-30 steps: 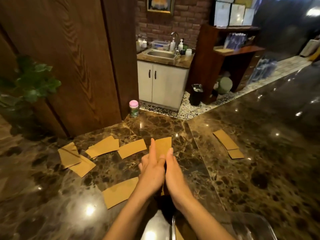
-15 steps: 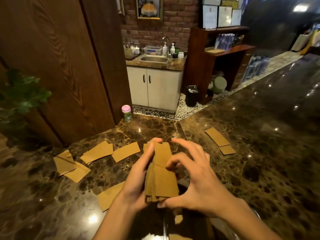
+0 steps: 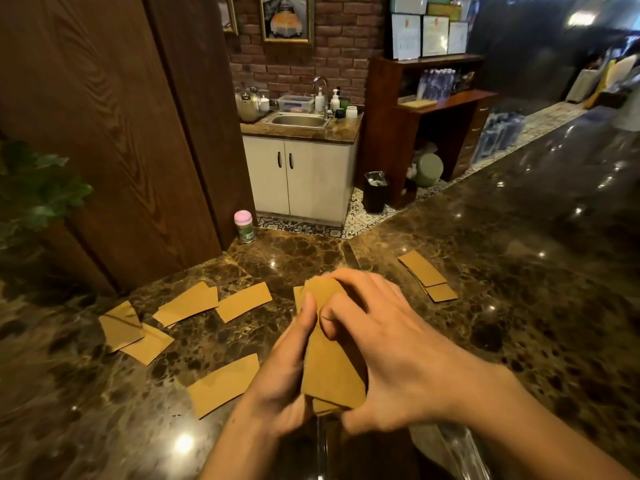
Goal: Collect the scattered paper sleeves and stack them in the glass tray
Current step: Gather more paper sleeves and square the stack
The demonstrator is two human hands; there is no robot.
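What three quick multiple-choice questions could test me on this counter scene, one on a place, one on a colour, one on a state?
1. Where does the small jar stand?
A. on the counter's far edge by the wood panel
B. in the sink
C. inside the glass tray

2. What colour is the jar's lid?
A. blue
B. pink
C. black

3. What is the state of the stack of sleeves?
A. lying flat on the counter
B. torn in half
C. held between both hands

Answers: 1 A, it sits beside the panel; 2 B, its cap is pink; 3 C, the left hand and right hand clasp it.

right hand (image 3: 391,355) has closed down over the stack of sleeves (image 3: 332,362) — left hand (image 3: 287,372) now cups its side.
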